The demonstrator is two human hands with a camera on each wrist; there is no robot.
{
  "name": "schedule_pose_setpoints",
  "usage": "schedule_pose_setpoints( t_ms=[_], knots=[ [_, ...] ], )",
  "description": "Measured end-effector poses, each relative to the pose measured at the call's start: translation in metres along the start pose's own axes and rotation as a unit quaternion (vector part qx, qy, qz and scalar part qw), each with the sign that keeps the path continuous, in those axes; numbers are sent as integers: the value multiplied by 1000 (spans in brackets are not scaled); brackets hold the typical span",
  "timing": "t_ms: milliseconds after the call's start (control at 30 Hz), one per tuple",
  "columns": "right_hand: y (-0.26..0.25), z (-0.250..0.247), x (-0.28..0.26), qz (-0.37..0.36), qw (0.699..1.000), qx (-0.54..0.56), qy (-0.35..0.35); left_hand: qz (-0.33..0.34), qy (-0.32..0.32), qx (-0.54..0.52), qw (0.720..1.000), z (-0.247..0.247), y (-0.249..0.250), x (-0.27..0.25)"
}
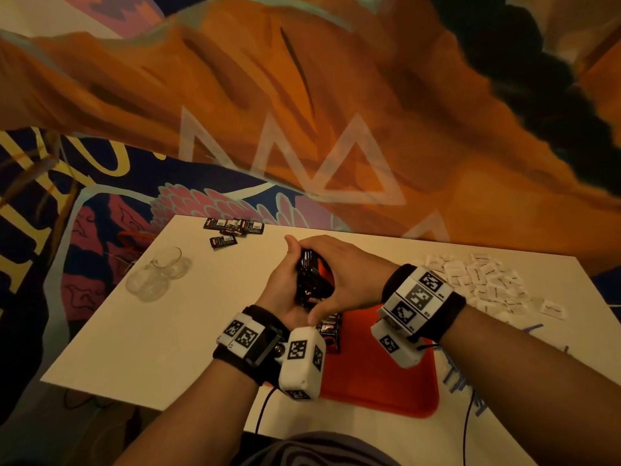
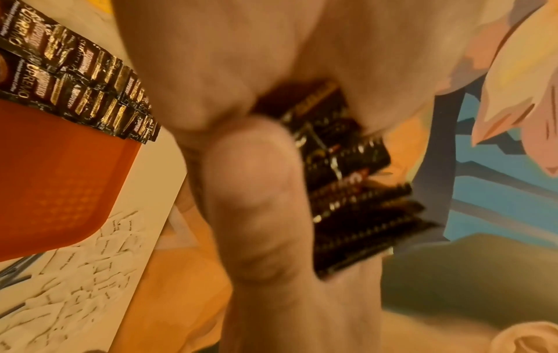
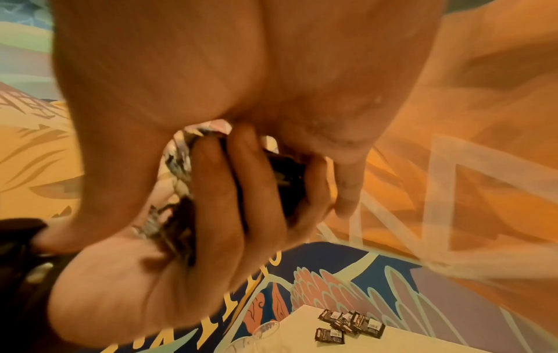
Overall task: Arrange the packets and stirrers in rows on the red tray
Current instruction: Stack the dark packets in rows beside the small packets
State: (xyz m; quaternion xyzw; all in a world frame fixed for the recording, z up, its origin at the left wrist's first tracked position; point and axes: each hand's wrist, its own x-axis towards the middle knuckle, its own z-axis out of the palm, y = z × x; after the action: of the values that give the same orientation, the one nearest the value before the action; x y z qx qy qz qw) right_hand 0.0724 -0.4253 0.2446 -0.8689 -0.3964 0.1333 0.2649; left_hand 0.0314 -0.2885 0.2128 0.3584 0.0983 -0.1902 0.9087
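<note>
Both the left hand (image 1: 285,290) and right hand (image 1: 349,274) clasped a stack of dark packets (image 1: 312,280) above the white table (image 1: 168,331), against a mural wall (image 1: 336,95).

Everything is being lit dimly by warm, orange-tinted light. The head view is being bent strongly at its edges. Both wrist views are being smeared by blur, the near skin being thrown out of focus; soft shadows are being cast on the white table (image 1: 188,317).
</note>
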Motion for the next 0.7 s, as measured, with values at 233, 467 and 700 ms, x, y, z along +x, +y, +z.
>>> schedule_pose_setpoints(
  t_ms=[233,467,700],
  knots=[
    [5,2,0,-10,999,17,49,-12,-8,-5,1000,-11,-2,-6],
    [1,1,-1,-21,998,12,55,6,-7,-67,998,-11,-7,-7],
    [2,4,-5,-27,996,9,80,-7,-19,-45,999,-16,-1,-9]
  ],
)
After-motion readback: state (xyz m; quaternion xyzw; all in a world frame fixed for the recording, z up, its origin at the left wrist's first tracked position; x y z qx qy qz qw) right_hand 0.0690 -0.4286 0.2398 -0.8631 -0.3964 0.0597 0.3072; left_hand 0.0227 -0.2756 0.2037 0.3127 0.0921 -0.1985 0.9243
